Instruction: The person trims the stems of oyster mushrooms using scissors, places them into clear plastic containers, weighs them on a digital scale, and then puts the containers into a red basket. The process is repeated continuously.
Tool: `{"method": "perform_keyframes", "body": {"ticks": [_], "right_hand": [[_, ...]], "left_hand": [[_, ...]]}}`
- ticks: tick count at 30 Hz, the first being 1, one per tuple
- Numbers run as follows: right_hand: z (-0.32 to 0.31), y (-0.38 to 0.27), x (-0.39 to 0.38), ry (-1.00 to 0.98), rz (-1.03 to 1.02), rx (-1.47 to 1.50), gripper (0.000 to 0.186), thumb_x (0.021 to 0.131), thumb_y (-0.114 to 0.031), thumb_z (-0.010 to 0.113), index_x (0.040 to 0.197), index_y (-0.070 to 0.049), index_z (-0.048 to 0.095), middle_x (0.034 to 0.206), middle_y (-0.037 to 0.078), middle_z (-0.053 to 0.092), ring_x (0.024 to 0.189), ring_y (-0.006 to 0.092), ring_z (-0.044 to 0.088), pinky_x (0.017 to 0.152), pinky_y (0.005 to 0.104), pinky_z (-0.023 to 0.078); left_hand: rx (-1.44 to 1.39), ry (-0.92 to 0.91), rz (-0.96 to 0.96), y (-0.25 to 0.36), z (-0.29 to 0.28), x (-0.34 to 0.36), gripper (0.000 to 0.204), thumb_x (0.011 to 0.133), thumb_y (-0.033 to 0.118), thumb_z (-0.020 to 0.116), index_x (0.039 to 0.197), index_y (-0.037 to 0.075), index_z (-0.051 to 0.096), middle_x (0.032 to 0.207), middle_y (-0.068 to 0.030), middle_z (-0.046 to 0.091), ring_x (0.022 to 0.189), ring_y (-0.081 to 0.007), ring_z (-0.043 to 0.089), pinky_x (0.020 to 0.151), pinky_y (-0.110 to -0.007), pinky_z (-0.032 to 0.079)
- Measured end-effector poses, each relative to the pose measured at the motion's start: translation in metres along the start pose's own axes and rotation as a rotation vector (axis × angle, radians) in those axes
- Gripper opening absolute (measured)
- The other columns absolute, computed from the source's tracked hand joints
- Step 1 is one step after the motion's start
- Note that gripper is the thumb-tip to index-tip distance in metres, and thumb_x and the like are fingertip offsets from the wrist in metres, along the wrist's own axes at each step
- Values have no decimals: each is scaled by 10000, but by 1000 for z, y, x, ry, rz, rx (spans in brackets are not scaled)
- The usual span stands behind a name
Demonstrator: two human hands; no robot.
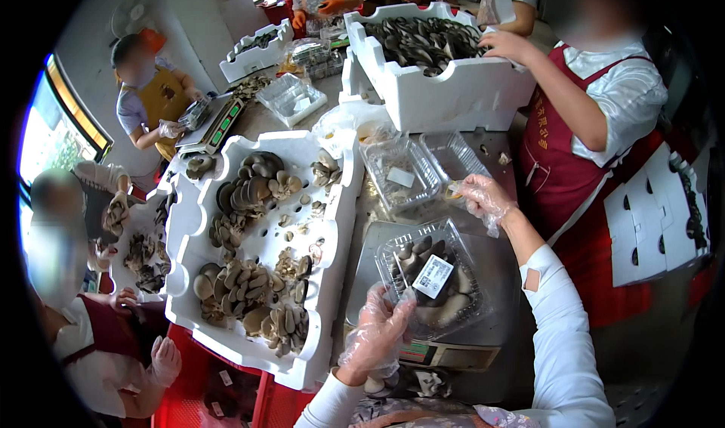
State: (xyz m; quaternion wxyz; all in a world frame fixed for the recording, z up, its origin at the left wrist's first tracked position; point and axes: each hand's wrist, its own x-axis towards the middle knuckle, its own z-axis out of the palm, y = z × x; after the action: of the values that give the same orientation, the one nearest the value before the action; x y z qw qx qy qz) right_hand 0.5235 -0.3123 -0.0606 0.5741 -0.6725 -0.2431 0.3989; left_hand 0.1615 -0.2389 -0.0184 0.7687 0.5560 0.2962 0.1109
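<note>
My left hand (pixel 377 326), in a clear plastic glove, grips the near left edge of a closed clear clamshell (pixel 453 299) of grey-brown mushrooms with a white label (pixel 433 275) on its lid. The clamshell is over the steel scale (pixel 483 341). My gloved right hand (pixel 483 200) is closed at the front right of an open clear container (pixel 400 175), by its second half (pixel 449 156); a small yellowish thing shows at my fingertips, too small to name.
A foam crate (pixel 340 216) of loose mushrooms fills the left; another (pixel 445 99) stands at the back right. Empty-looking clear packs (pixel 291 99) lie beyond. A co-worker in a maroon apron (pixel 559 148) stands right; others work left and behind. Red crates (pixel 279 401) sit below left.
</note>
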Motion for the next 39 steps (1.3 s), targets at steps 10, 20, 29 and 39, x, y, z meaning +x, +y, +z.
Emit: {"method": "perform_keyframes", "body": {"ticks": [10, 20, 29, 39], "right_hand": [[13, -35, -42, -57, -199, -211, 174, 990, -172, 652, 1043, -15, 598, 864, 68, 708, 525, 73, 521, 469, 254, 420], [61, -87, -123, -525, -109, 368, 139, 998, -197, 652, 1005, -65, 612, 848, 27, 668, 562, 50, 538, 499, 233, 434], [31, -33, -31, 235, -440, -924, 545, 960, -565, 586, 816, -51, 696, 707, 119, 681, 715, 321, 689, 765, 423, 529], [36, 13, -75, 46, -618, -858, 517, 992, -539, 553, 916, -44, 679, 876, 194, 698, 849, 414, 668, 748, 480, 516]], "left_hand": [[950, 317, 725, 61, 14, 50, 684, 853, 361, 775, 1381, 16, 510, 1258, -262, 609, 1095, -415, 647, 915, -464, 538], [-85, -28, 462, 64, 49, 119, 242, 1016, 184, 630, 1180, 11, 590, 899, -87, 681, 822, -182, 653, 785, -333, 550], [767, 517, 514, 61, -33, 121, 382, 1031, 404, 578, 937, 42, 652, 732, -159, 667, 665, -305, 640, 656, -439, 498], [764, 269, 141, 0, -38, 49, 411, 1016, 419, 517, 1114, 37, 632, 984, -269, 691, 985, -468, 646, 850, -510, 499]]}}
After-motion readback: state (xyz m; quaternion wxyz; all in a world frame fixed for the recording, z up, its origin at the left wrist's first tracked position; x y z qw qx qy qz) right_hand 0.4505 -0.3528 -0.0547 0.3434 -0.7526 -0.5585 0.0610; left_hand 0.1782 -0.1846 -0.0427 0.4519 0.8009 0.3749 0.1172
